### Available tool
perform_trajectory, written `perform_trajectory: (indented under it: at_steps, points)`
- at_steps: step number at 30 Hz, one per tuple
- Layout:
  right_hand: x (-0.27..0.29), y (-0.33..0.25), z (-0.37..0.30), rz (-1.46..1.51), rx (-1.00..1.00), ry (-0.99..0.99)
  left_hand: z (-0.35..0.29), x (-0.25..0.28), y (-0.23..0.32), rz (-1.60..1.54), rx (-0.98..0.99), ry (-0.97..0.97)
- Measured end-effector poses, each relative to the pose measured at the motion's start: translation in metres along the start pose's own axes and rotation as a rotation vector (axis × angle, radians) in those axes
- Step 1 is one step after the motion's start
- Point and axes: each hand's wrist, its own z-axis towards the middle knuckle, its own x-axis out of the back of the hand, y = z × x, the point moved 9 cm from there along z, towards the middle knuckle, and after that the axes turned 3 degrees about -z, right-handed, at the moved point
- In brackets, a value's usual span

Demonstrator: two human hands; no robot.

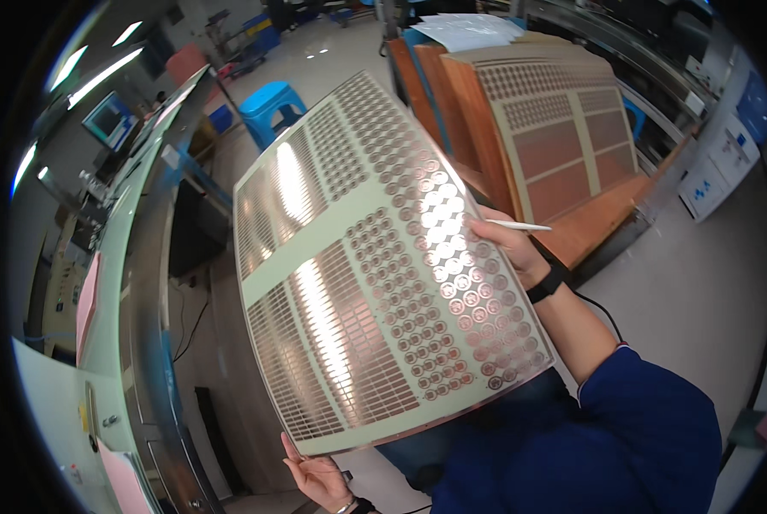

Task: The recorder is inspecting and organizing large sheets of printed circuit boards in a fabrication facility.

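A large, thin circuit board panel [315, 227] is held tilted in front of me, pale green with shiny copper-coloured rows of circles and grids of small rectangles. My right hand [516, 250] grips its right edge, with the fingers partly behind it. A slim white pen-like stick [520, 225] sticks out of that same hand. At the panel's lower left corner is my left hand [323, 481], its thumb and fingers closed on the edge and partly hidden by the panel. Bright light reflects off the copper areas.
Similar panels [536, 188] lean in a stack on an orange-brown stand [602, 227] at the right, with white sheets [469, 30] on top. Along the left runs a green-topped bench [113, 257] with pink sheets [88, 295] and a monitor [109, 120]. A blue stool [268, 104] stands beyond the panel.
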Motion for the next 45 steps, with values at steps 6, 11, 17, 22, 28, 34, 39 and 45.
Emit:
perform_trajectory:
  at_steps: [6,11,17,22,28,34,39,45]
  points:
    - [0.025,0.024,-0.007,-0.017,-0.035,0.022,-0.007,0.022,-0.008,0.507,0.006,0.266]
    - [0.060,0.044,-0.016,-0.118,-0.078,0.089,-0.019,0.035,-0.022,0.524,0.061,0.271]
    - [0.075,0.050,-0.027,-0.138,-0.094,0.134,-0.021,0.056,-0.024,0.583,0.051,0.324]
    - [0.071,0.049,-0.026,-0.103,-0.079,0.092,-0.021,0.053,-0.016,0.493,0.052,0.266]
    - [0.080,0.013,-0.021,-0.178,-0.032,0.009,-0.008,0.021,-0.017,0.410,0.177,0.126]
    - [0.077,-0.013,-0.015,-0.436,-0.008,0.138,0.027,-0.016,-0.042,0.296,0.185,0.112]
    - [0.015,0.014,-0.050,0.259,-0.089,-0.084,0.029,-0.057,-0.070,0.220,0.056,0.109]
    - [0.022,0.046,-0.081,0.260,0.047,0.179,0.010,-0.106,-0.130,0.234,0.025,0.019]
